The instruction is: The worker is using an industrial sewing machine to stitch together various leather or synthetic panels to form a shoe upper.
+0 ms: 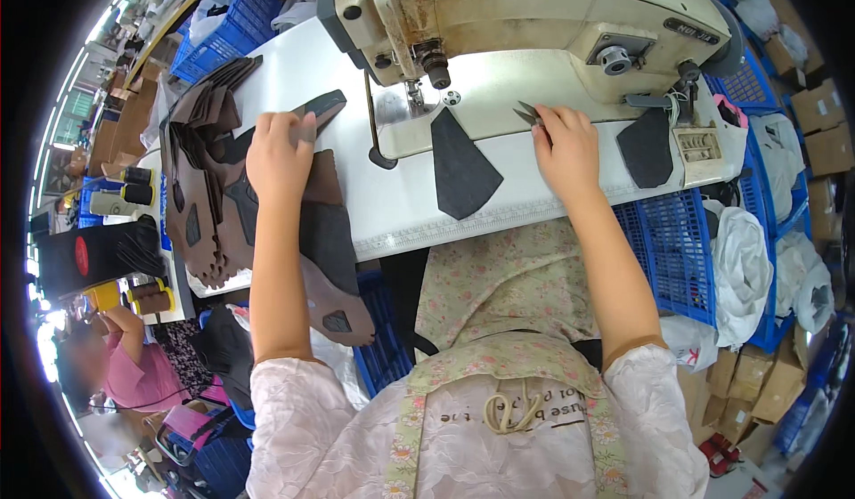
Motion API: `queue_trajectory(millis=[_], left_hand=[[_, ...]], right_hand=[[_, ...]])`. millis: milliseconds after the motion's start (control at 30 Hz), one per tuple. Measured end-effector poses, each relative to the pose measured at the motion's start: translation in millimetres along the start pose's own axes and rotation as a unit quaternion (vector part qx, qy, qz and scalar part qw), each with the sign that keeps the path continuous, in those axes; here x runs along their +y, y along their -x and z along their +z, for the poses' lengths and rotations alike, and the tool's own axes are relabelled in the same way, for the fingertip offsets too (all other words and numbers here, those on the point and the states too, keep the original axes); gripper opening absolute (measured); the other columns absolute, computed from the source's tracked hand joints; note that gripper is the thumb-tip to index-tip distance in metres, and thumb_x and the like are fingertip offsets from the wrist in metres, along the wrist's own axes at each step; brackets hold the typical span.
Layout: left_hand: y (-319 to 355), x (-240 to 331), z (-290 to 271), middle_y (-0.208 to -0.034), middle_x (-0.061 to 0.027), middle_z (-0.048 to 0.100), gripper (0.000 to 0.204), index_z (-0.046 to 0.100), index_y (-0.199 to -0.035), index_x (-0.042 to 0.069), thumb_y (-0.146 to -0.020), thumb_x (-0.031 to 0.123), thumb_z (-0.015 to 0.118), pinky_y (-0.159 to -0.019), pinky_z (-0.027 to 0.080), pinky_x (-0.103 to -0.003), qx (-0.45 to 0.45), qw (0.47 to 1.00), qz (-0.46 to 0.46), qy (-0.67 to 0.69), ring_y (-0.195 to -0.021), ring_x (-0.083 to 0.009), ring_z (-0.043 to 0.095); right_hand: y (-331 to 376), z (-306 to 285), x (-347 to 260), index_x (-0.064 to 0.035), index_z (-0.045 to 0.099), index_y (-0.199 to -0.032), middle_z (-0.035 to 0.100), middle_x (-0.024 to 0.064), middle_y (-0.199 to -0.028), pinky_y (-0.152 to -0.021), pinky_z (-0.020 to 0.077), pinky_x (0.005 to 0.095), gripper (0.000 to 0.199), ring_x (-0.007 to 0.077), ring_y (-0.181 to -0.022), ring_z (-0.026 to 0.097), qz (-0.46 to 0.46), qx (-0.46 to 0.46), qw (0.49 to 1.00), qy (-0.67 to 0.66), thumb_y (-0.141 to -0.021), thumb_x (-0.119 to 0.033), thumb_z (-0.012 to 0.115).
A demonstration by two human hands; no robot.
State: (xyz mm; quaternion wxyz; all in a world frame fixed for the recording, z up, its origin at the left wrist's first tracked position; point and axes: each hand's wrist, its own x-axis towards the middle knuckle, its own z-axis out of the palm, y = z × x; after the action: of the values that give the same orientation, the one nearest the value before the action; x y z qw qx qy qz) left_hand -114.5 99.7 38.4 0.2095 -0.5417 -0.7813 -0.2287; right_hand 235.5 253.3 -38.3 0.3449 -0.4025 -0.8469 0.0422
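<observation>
Left hand (278, 156), left of centre frame, pinches the top dark grey cut leather piece (313, 110) with curled fingers, lifting it off the stack of brown and grey cut leather shoe-upper pieces (214, 187). The stack sits at the left table edge, so it is in easy reach.

Right hand (566, 147), right of centre, closes on small metal thread snips (527, 113), blades pointing up-left toward the cream industrial sewing machine (534, 18) across the upper frame.

A dark triangular leather piece (463, 171) lies flat on the white table (392, 205), just below the needle and apart from both hands. Another dark patch (646, 147) lies on the machine bed at right.

Blue plastic crates (677, 250) are at right and upper left. Brown cardboard boxes (824, 121) are stacked along the right rim. Black and yellow thread cones (134, 187) are at the left edge.
</observation>
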Motion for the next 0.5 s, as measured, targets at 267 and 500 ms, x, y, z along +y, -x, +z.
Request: queue_trajectory(millis=[267,500], left_hand=[[104,-4,3,-0.158,-0.0164,0.03,0.079,0.027,-0.154,0.006,-0.093,0.047,0.057,-0.118,0.018,-0.055,-0.157,0.985,-0.024,-0.063,-0.147,-0.0313,0.025],[50,-16,43,-0.16,-0.0144,0.027,0.079,0.028,-0.153,0.005,-0.094,0.05,0.055,-0.117,0.018,-0.056,-0.147,0.985,-0.06,-0.073,-0.149,-0.029,0.022]], right_hand=[[-33,-13,-63,-0.0066,0.07,-0.103,0.067,0.0082,-0.092,-0.074,0.0491,0.039,0.019,0.028,-0.085,0.062,-0.087,0.089,0.974,-0.188,-0.084,-0.012,0.068],[-108,-21,-136,-0.0041,0.069,-0.093,0.063,0.0083,-0.073,-0.056,0.0468,0.0381,0.02,0.0258,-0.062,0.061,-0.045,0.108,0.94,-0.319,-0.086,-0.023,0.071]])
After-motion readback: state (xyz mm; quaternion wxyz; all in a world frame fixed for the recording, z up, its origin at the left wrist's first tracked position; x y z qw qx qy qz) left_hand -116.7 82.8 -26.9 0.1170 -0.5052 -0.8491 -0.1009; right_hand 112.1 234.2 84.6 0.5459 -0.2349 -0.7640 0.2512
